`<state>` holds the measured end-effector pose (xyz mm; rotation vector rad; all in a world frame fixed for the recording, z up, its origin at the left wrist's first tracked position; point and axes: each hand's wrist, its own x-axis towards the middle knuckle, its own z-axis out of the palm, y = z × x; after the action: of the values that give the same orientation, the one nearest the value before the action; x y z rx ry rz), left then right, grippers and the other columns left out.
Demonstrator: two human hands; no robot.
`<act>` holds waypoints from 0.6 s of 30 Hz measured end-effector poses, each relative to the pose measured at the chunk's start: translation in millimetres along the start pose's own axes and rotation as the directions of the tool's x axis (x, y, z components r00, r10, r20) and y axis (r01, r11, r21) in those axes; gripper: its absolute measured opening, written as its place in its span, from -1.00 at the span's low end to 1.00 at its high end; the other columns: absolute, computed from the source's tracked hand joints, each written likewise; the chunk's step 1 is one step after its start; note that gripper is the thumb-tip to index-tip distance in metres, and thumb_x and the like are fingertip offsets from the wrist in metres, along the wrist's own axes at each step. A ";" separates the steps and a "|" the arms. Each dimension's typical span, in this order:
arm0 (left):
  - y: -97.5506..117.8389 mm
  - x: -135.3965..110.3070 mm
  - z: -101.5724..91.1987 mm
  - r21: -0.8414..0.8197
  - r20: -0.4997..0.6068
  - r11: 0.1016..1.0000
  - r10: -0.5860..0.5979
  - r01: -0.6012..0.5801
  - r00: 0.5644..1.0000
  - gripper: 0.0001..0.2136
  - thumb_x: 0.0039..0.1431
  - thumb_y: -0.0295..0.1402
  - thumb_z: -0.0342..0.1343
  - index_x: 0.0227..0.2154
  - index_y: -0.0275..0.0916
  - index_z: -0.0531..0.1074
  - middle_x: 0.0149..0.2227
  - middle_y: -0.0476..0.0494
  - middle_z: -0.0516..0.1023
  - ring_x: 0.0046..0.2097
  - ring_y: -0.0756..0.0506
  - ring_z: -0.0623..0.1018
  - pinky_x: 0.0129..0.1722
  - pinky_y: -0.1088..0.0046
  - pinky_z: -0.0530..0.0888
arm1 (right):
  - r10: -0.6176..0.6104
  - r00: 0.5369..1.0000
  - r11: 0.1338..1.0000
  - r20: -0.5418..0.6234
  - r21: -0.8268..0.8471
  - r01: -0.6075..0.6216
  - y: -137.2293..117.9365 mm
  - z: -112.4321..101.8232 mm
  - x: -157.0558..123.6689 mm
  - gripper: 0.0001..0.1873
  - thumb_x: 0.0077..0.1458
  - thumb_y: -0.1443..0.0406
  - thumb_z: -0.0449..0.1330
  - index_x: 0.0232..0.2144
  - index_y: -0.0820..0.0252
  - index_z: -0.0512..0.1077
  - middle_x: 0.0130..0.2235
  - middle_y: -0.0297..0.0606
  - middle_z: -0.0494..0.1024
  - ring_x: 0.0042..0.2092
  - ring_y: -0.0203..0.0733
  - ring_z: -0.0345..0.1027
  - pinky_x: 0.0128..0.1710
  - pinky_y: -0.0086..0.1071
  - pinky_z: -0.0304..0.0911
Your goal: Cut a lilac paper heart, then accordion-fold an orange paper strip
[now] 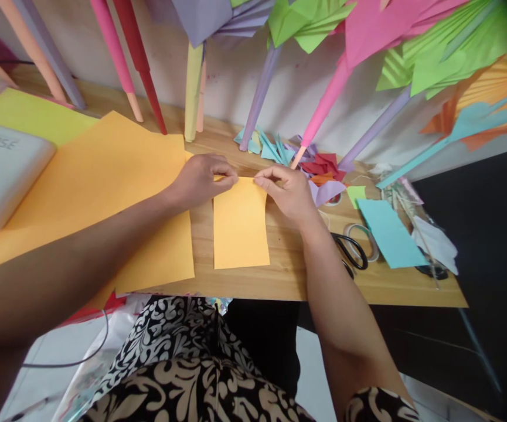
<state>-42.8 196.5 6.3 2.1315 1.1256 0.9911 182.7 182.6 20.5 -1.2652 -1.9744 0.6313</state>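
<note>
A small rectangular sheet of yellow-orange paper (241, 225) lies on the wooden table in front of me. My left hand (207, 179) pinches its top left corner between thumb and fingers. At the top right corner, my right hand (286, 190) has its thumb and forefinger closed on the same paper. The top edge runs between both hands, and the lower part rests flat. Beneath my left forearm are larger yellow-orange sheets (116, 158).
A white power bank (7, 170) sits on the large sheets. To the right lie black-handled scissors (352, 249), a tape roll (370, 237) and a blue paper piece (391, 234). Paper scraps (323, 167) and rolled-paper stems with folded tops, like the pink one (327, 105), line the wall.
</note>
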 end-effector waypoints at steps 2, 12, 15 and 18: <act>-0.6 0.8 -4.4 -0.024 -0.015 0.998 -0.055 0.055 0.998 -0.79 0.15 -0.28 0.08 -0.50 -0.25 0.52 -0.40 -0.06 0.56 -0.34 -0.03 0.48 -0.30 0.47 0.38 | 0.011 1.000 1.000 -0.028 -0.011 -0.011 2.6 -1.9 0.6 -0.85 0.13 0.20 0.23 -0.40 0.12 0.54 -0.33 -0.35 0.60 -0.26 -0.20 0.45 -0.20 -0.33 0.32; -13.9 5.3 -11.5 -0.073 -0.062 0.982 -0.178 0.173 0.982 -0.82 0.07 -0.24 0.23 -0.49 -0.25 0.53 -0.42 -0.07 0.58 -0.37 -0.04 0.48 -0.37 0.48 0.39 | -0.022 1.000 0.999 -0.008 -0.045 0.022 12.4 -7.3 2.1 -0.88 0.17 0.26 0.20 -0.33 0.10 0.55 -0.25 -0.33 0.62 -0.21 -0.20 0.46 -0.12 -0.28 0.33; -22.2 6.7 -8.8 0.039 -0.082 0.993 -0.108 0.112 0.991 -0.81 0.09 -0.22 0.20 -0.49 -0.23 0.52 -0.42 -0.08 0.57 -0.38 -0.05 0.48 -0.38 0.45 0.37 | 0.007 1.000 0.990 -0.015 -0.142 -0.009 16.0 -7.2 1.5 -0.93 0.17 0.26 0.23 -0.34 0.06 0.53 -0.28 -0.37 0.62 -0.23 -0.18 0.47 -0.17 -0.26 0.33; -28.3 9.0 -6.3 0.223 -0.069 0.975 0.018 -0.002 0.997 -0.81 0.13 -0.25 0.13 -0.48 -0.23 0.51 -0.41 -0.10 0.58 -0.34 -0.07 0.49 -0.34 0.42 0.37 | -0.028 0.999 0.961 -0.032 -0.276 0.019 20.4 -5.5 2.5 -0.92 0.17 0.30 0.25 -0.39 0.04 0.50 -0.33 -0.38 0.60 -0.25 -0.16 0.46 -0.20 -0.25 0.32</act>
<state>-57.5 219.4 -7.2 2.2950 1.3160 0.9916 197.9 193.3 10.2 -1.4035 -2.0972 0.3260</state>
